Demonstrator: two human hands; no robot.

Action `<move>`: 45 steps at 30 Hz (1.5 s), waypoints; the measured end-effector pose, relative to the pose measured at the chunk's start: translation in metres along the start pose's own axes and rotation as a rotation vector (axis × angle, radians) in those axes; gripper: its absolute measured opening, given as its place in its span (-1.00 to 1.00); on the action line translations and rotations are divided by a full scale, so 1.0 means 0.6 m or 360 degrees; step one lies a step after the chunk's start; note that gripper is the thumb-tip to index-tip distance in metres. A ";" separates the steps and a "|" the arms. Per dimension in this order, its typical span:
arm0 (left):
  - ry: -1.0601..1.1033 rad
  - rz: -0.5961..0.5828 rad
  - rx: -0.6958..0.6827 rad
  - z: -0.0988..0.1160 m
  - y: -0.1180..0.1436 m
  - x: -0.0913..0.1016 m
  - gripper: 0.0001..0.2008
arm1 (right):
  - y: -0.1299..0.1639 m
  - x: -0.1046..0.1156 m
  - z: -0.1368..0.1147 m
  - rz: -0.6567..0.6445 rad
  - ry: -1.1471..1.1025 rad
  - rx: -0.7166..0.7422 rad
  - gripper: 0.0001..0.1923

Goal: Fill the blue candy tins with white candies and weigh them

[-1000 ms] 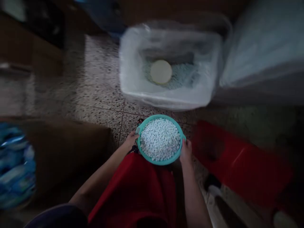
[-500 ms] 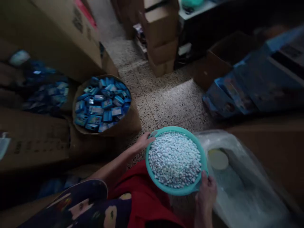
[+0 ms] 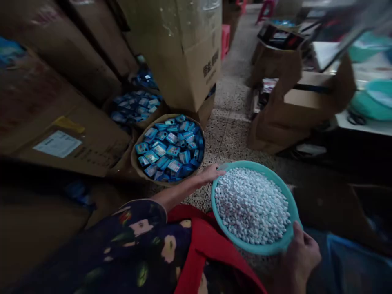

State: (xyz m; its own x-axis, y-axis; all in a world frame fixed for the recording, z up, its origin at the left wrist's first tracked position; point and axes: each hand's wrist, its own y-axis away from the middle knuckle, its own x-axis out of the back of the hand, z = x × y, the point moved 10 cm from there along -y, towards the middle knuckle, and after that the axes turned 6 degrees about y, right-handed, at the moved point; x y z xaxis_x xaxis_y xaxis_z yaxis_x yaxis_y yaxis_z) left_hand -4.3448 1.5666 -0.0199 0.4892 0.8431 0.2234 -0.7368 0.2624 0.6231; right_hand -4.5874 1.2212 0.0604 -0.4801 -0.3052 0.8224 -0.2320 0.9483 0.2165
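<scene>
A round turquoise basin (image 3: 292,204) is held in front of my body, heaped with small white pellet-like pieces (image 3: 252,204). My left hand (image 3: 212,173) is closed on the basin's far left rim, thumb over the edge. At the near right rim, my right hand (image 3: 304,250) grips the other side, its thumb on top. The fingers under the rim are hidden on both sides. Left of the basin, below my left forearm's far side, stands a round brown container (image 3: 134,159) full of small blue packets (image 3: 173,150).
Tall cardboard boxes (image 3: 190,53) stand behind the packets, and a labelled carton (image 3: 92,134) is at left. Speckled floor (image 3: 228,134) runs ahead between them and open cartons (image 3: 275,118). At right, another turquoise basin (image 3: 375,100) rests on a white table (image 3: 361,122).
The view has swung left, bringing more boxes and the table with basins into sight. The clear plastic bag at right has left the view. Both hands still hold the basin.
</scene>
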 end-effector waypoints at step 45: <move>0.0960 0.1446 0.0218 1.135 -1.806 1.277 -0.50 | -0.760 -1.582 -2.576 -0.0943 -0.0005 0.1174 -0.62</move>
State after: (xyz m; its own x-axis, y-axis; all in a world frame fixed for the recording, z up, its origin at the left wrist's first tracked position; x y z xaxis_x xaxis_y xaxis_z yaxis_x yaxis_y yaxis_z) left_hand -2.8537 1.6085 -0.0134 -0.5457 0.7963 0.2611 -0.6304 -0.5954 0.4981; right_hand -2.7184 1.2127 -0.0058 -0.1150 -0.7208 0.6835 -0.9147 0.3452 0.2102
